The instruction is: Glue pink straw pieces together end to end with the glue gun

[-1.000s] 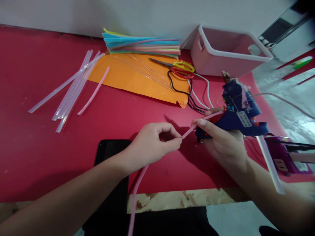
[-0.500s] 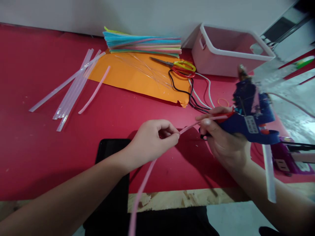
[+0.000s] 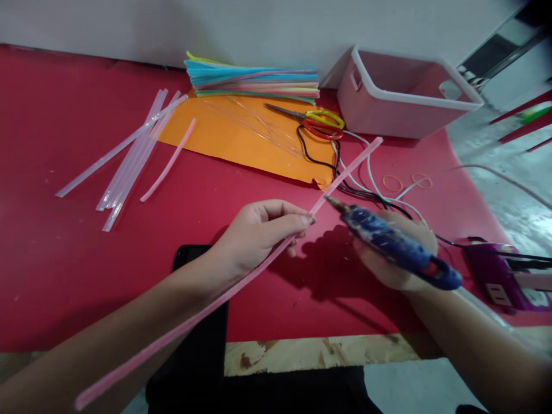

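Observation:
A long pink pipe cleaner (image 3: 241, 286) runs slantwise from the lower left up to the right. My left hand (image 3: 263, 233) pinches it between thumb and fingers near its upper part. My right hand (image 3: 399, 244) is wrapped around a blue hot glue gun (image 3: 388, 236), partly hidden behind its body. The gun's metal nozzle points left and is at the pipe cleaner, just right of my left fingertips; whether they touch I cannot tell. A clear glue stick (image 3: 483, 307) sticks out of the gun's back end.
Glue sticks (image 3: 131, 161) and a short pink pipe cleaner (image 3: 168, 161) lie left. Behind are an orange envelope (image 3: 215, 135), bundled pipe cleaners (image 3: 254, 77), scissors (image 3: 319, 122) and a pink bin (image 3: 383, 112). Rubber bands (image 3: 392, 184), cords, a purple power strip (image 3: 491, 276) and a black phone (image 3: 202, 328) lie around.
The glue gun has swung from nozzle up to pointing left at the pipe cleaner. My right hand has let go of the pipe cleaner, which now slants across my left forearm.

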The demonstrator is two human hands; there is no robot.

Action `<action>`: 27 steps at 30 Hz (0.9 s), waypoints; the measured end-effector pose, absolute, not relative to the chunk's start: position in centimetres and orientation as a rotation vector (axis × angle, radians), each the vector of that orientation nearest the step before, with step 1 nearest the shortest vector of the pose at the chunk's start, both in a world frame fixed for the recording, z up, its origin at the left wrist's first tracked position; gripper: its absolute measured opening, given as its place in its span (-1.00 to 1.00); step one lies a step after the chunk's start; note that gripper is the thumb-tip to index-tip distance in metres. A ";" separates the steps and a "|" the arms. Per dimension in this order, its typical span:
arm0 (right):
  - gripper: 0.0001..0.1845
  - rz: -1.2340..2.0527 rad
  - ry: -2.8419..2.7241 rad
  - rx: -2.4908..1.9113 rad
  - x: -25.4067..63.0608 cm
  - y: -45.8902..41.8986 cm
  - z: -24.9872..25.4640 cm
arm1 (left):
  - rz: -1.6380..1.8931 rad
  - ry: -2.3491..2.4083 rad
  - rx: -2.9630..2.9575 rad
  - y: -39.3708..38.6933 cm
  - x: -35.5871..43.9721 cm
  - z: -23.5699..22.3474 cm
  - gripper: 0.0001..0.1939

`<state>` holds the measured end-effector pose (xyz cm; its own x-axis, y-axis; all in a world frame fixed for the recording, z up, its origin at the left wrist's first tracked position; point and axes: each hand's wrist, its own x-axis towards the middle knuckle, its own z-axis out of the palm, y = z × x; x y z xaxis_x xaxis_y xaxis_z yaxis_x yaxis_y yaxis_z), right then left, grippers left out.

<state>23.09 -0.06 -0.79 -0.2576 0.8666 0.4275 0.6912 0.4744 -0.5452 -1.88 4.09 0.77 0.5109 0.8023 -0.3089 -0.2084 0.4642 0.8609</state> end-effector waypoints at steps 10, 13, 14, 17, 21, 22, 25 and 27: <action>-0.92 0.100 -2.097 -1.288 22.6 -0.2 -0.3 | 0.639 0.748 0.519 4.4 -1.7 0.7 -0.81; -0.94 0.109 -2.093 -1.259 22.6 -0.1 -0.3 | 0.526 0.762 0.351 4.6 -1.6 1.1 -0.78; -0.94 0.109 -2.088 -1.252 22.5 -0.1 -0.3 | 0.487 0.764 0.315 4.7 -1.6 1.2 -0.75; -0.94 0.104 -2.066 -1.256 22.5 0.0 -0.2 | 0.423 0.750 0.219 4.9 -1.8 1.3 -0.71; -0.93 0.111 -2.058 -1.252 22.5 0.0 -0.2 | 0.416 0.738 0.131 5.1 -2.0 1.4 -0.70; -0.93 0.111 -2.058 -1.247 22.5 0.0 -0.2 | 0.417 0.733 0.119 5.1 -2.0 1.4 -0.70; -0.94 0.102 -2.059 -1.244 22.5 0.0 -0.2 | 0.418 0.735 0.103 5.2 -2.0 1.5 -0.69; -0.94 0.105 -2.063 -1.246 22.5 0.0 -0.2 | 0.419 0.748 0.112 5.2 -1.9 1.5 -0.68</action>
